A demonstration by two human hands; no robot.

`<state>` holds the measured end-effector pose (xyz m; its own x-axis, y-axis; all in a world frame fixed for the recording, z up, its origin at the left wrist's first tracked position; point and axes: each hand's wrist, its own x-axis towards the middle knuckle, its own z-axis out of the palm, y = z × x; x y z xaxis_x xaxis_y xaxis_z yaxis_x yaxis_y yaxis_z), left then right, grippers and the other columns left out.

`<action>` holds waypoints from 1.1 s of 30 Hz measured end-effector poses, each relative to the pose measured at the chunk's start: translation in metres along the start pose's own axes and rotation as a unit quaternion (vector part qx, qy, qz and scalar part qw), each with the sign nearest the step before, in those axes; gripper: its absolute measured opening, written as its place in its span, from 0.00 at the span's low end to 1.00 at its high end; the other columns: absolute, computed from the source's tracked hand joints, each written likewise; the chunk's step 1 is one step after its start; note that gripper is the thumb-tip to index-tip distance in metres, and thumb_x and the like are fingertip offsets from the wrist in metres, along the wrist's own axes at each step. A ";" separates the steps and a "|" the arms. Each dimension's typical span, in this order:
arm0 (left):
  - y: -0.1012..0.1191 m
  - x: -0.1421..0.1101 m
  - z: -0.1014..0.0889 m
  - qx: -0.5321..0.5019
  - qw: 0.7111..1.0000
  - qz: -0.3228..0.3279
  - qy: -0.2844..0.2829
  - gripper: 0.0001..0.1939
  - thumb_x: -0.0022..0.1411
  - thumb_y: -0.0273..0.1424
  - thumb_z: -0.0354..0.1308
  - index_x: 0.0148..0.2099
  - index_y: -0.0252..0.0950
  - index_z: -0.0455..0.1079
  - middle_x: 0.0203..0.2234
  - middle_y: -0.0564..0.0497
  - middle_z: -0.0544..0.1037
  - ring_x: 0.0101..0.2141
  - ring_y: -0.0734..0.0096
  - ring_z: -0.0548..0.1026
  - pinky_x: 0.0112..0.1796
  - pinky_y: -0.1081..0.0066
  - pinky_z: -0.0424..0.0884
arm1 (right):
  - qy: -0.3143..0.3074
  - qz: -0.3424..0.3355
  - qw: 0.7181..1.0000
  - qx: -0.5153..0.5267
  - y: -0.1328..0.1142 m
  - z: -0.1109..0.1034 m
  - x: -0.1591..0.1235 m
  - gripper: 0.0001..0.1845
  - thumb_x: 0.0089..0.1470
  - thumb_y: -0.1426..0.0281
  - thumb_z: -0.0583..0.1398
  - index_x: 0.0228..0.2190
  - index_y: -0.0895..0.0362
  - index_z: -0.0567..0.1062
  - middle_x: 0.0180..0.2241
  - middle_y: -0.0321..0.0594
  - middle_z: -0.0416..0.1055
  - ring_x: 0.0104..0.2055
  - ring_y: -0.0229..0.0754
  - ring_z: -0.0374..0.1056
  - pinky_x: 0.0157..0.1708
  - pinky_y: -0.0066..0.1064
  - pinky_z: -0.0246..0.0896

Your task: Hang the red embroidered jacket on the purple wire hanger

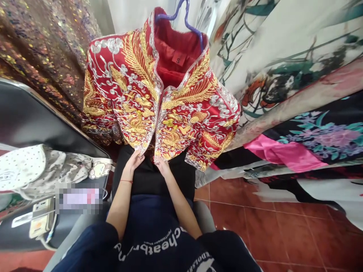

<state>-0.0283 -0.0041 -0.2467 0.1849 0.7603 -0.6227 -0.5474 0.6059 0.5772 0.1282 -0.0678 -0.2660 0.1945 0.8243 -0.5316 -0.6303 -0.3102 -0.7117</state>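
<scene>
A red jacket [172,121] with dense gold and silver embroidery hangs in front of me from a purple hanger [194,29]. Its stand collar is spread, and a small red label marked "S" [178,59] shows inside. My left hand [135,160] pinches the lower front corner of one panel. The lower front corner of the other panel is between the fingers of my right hand [162,166]. Between the two hands the front edges part slightly at the hem and meet higher up. Black cloth [153,177] lies over my lap beneath the hem.
At left, a black chair [36,124] holds a polka-dot cloth item [22,166], a power strip [42,217] and a blurred-out object. Sequined fabric [48,49] hangs behind it. Patterned garments [283,75] hang along the right, above red floor tiles [261,226].
</scene>
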 end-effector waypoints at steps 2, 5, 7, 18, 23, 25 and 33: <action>-0.006 -0.007 -0.006 0.023 0.999 -0.034 -0.024 0.10 0.56 0.23 0.69 0.39 0.33 0.73 0.29 0.51 0.79 0.26 0.79 0.73 0.33 0.76 0.72 | -0.027 -0.002 1.000 -0.013 0.001 0.002 -0.003 0.31 0.33 0.66 0.74 0.43 0.54 0.76 0.41 0.40 0.81 0.43 0.47 0.76 0.39 0.36 0.74; -0.020 -0.012 -0.008 0.056 0.994 -0.080 -0.045 0.10 0.60 0.28 0.67 0.44 0.30 0.74 0.36 0.46 0.79 0.33 0.73 0.76 0.37 0.70 0.75 | -0.041 -0.012 0.999 -0.031 0.003 0.002 -0.006 0.29 0.32 0.67 0.74 0.41 0.56 0.77 0.42 0.40 0.80 0.48 0.48 0.75 0.44 0.38 0.74; -0.030 -0.013 -0.006 0.070 0.991 -0.100 -0.050 0.16 0.66 0.35 0.62 0.52 0.31 0.72 0.45 0.44 0.77 0.42 0.66 0.77 0.43 0.63 0.77 | -0.029 -0.029 0.999 -0.035 0.003 0.000 -0.007 0.31 0.33 0.67 0.73 0.43 0.55 0.76 0.44 0.38 0.80 0.52 0.47 0.73 0.49 0.37 0.73; -0.038 -0.023 -0.002 0.026 0.997 -0.059 -0.051 0.08 0.57 0.25 0.69 0.38 0.29 0.75 0.32 0.49 0.79 0.31 0.77 0.76 0.36 0.74 0.74 | -0.065 0.003 0.998 -0.013 0.004 -0.003 -0.011 0.24 0.37 0.70 0.70 0.40 0.56 0.76 0.38 0.37 0.80 0.41 0.42 0.76 0.41 0.33 0.73; -0.036 -0.029 0.002 -0.012 0.998 -0.039 -0.049 0.12 0.53 0.23 0.71 0.40 0.30 0.76 0.34 0.47 0.83 0.33 0.73 0.79 0.38 0.74 0.76 | -0.099 0.014 0.995 0.009 0.004 -0.003 -0.014 0.33 0.38 0.71 0.71 0.49 0.50 0.75 0.50 0.38 0.79 0.50 0.45 0.75 0.47 0.35 0.73; -0.035 -0.029 0.003 -0.025 0.998 -0.038 -0.049 0.11 0.54 0.24 0.70 0.41 0.30 0.75 0.35 0.47 0.83 0.33 0.73 0.80 0.37 0.74 0.75 | -0.102 0.013 0.995 0.015 0.004 -0.003 -0.015 0.35 0.36 0.72 0.72 0.49 0.49 0.75 0.51 0.37 0.78 0.51 0.45 0.75 0.47 0.34 0.73; -0.026 -0.032 0.001 -0.084 0.991 -0.073 -0.069 0.14 0.56 0.18 0.65 0.28 0.34 0.63 0.12 0.63 0.59 0.15 0.86 0.58 0.23 0.79 0.63 | -0.060 -0.004 0.998 0.027 0.005 -0.005 -0.013 0.32 0.37 0.70 0.73 0.47 0.50 0.76 0.46 0.36 0.80 0.49 0.43 0.75 0.48 0.34 0.73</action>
<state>-0.0191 -0.0433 -0.2412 0.3755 0.6988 -0.6088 -0.6331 0.6731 0.3821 0.1262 -0.0832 -0.2652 0.1108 0.8784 -0.4649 -0.6685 -0.2803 -0.6888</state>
